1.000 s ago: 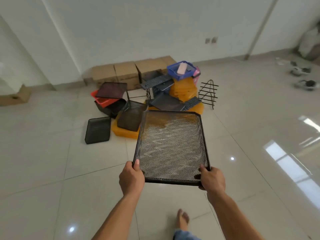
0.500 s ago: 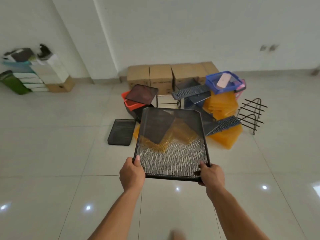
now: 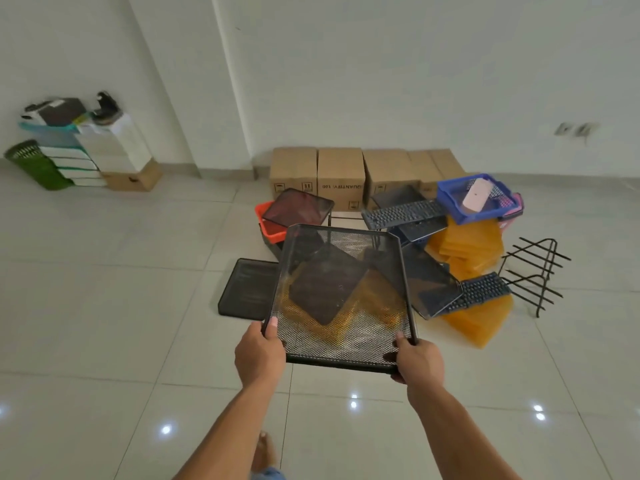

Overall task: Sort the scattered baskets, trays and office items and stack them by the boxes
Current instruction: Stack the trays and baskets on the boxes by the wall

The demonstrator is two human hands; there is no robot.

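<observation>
black mesh tray (image 3: 343, 299) held up in the air over the tiled floor (image 3: 104, 306), left hand (image 3: 260, 351) gripping its near-left corner, right hand (image 3: 418, 361) gripping the near-right one, messy pile of orange trays (image 3: 474, 251), keyboards (image 3: 403, 213), blue basket (image 3: 476, 199) behind it, cardboard boxes (image 3: 341, 178) against the wall

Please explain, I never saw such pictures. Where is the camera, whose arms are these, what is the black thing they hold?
No machine: a person wears one camera on the head, looking down at their own arms. The left hand and right hand each grip a near corner of a black mesh tray above the tiled floor. Beyond lie a flat mesh tray, orange trays, two keyboards, a blue basket and a wire rack, before cardboard boxes.
</observation>
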